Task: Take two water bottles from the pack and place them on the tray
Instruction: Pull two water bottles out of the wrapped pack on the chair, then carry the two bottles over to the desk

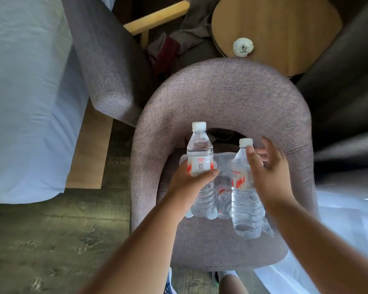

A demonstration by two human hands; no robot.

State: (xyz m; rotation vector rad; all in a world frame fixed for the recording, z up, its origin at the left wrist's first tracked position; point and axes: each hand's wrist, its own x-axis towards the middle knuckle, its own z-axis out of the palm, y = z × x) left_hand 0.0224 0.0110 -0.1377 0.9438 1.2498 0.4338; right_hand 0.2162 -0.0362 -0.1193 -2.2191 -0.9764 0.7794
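A clear water bottle [200, 149] with a white cap and red-white label is upright in my left hand [191, 179], which grips it around the label. My right hand [266, 172] holds a second water bottle [243, 200] by its upper side, thumb near the neck, slightly tilted. Both are lifted above the plastic-wrapped pack of bottles [222, 194] lying on the seat of a grey fabric armchair [221, 96]. No tray is in view.
A round wooden side table [285, 28] with a small white dish [242, 47] stands behind the chair. A bed with a light blue sheet [26, 102] is at the left, with its grey headboard [106, 60] beside it. White curtain fabric hangs at the lower right. The floor is dark wood.
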